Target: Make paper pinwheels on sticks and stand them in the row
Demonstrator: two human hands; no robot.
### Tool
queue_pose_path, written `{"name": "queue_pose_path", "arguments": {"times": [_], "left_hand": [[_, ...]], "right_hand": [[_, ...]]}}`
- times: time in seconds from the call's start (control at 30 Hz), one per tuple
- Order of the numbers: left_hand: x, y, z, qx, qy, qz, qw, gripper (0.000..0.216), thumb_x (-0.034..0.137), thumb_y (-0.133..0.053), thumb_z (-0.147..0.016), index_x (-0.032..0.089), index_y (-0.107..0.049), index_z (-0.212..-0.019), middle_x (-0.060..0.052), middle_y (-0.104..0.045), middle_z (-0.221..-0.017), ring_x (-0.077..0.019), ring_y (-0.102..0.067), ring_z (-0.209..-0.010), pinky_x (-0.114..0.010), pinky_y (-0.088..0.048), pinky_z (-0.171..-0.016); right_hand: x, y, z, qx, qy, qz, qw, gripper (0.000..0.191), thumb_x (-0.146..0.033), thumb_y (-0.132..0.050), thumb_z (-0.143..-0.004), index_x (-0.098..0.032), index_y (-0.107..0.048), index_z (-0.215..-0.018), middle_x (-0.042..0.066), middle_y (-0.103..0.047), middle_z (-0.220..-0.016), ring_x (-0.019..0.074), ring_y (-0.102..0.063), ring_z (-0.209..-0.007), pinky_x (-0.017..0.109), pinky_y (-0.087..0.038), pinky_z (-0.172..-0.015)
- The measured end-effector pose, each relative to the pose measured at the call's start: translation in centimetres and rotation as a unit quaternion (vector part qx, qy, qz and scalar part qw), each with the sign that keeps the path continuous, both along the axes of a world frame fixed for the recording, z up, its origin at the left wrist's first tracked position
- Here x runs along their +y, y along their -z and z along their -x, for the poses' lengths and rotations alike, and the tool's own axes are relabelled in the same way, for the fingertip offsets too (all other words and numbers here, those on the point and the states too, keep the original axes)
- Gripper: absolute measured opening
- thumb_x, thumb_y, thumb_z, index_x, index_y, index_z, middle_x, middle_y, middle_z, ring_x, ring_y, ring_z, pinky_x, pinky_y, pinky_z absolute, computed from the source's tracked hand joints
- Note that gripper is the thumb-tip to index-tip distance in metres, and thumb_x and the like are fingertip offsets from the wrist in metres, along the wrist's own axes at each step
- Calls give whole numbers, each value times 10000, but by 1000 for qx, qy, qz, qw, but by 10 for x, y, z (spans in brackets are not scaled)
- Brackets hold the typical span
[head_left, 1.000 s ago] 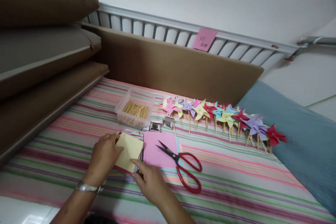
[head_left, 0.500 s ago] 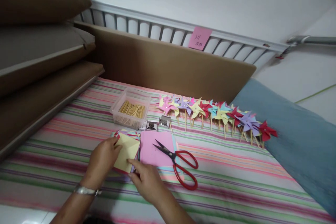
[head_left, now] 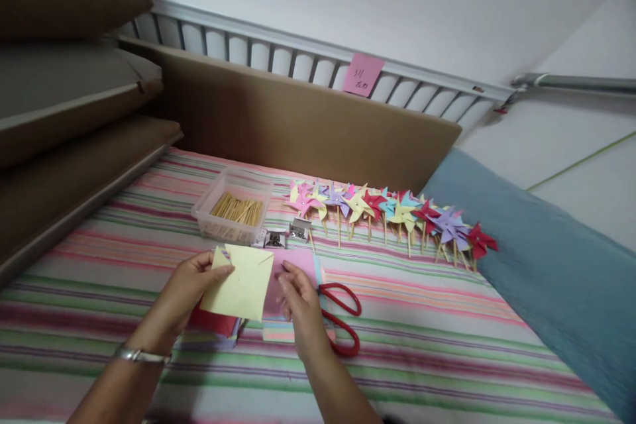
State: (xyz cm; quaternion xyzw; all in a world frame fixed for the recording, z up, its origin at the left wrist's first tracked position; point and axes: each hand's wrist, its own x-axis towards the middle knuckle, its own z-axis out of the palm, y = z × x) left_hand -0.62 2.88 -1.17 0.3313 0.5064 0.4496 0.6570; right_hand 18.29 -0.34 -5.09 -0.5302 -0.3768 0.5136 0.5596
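Note:
My left hand (head_left: 191, 288) pinches the left corner of a yellow paper square (head_left: 241, 281) with slits cut in from its corners, lifted just above a stack of coloured paper (head_left: 216, 326). My right hand (head_left: 299, 300) hovers to the right of the yellow square, fingers loosely curled over the pink sheet (head_left: 293, 265). Red-handled scissors (head_left: 340, 318) lie partly under that hand. A metal bracelet (head_left: 139, 354) circles my left wrist.
A clear plastic box of wooden sticks (head_left: 233, 211) sits behind the paper, with small metal pieces (head_left: 285, 233) beside it. A row of finished paper pinwheels (head_left: 392, 212) runs to the right. Brown cushions (head_left: 74, 79), a cardboard panel (head_left: 298, 126) and a blue pillow (head_left: 546, 265) border the striped sheet (head_left: 447, 344).
The yellow square has been lifted off the paper stack by my left hand. My right hand moved from its lower edge to the right, over the pink sheet and scissors.

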Motion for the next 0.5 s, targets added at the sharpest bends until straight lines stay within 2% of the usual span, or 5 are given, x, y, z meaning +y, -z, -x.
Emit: {"name": "queue_pose_path", "arguments": {"times": [0.07, 0.17, 0.23, 0.37, 0.5], "left_hand": [[-1, -1, -9, -14, 10, -6, 1000, 347, 293, -815, -545, 148, -672, -826, -41, -723, -702, -216, -664, -623, -312, -522, -586], [-3, 0, -24, -22, 20, -8, 1000, 357, 307, -818, -550, 153, -678, -839, -34, -722, -687, -196, -654, -582, -287, -514, -558], [-4, 2, -34, -31, 47, 1, 998, 366, 323, -806, -577, 149, -685, -875, -52, -731, -720, -193, -656, -587, -276, -509, -556], [-8, 6, -53, -54, 112, 4, 992, 334, 338, -774, -633, 118, -708, -876, -97, -738, -775, -207, -673, -680, -263, -510, -612], [-5, 9, -62, -58, 102, 5, 993, 291, 322, -781, -621, 107, -718, -807, -98, -736, -727, -213, -671, -661, -271, -510, -620]], "right_hand": [[-1, -5, 0, 54, -39, 27, 997, 441, -454, -635, -748, -158, -613, -1074, 5, -589, -702, 77, -461, -478, 155, -215, -358], [-4, -9, 0, 77, -65, 34, 994, 263, -380, -673, -705, -139, -654, -807, -47, -497, -513, 59, -382, -425, 157, -228, -378], [-3, -9, -2, 81, -45, 31, 995, 204, -330, -687, -673, -140, -640, -729, -56, -487, -499, 54, -360, -424, 163, -262, -397], [2, -6, -9, 89, 1, 21, 996, 193, -327, -667, -678, -147, -611, -720, -68, -469, -500, 54, -343, -426, 175, -281, -414], [8, -8, -13, 24, 15, -14, 1000, 184, -326, -640, -694, -147, -610, -719, -29, -535, -579, 84, -426, -490, 203, -364, -468]]}}
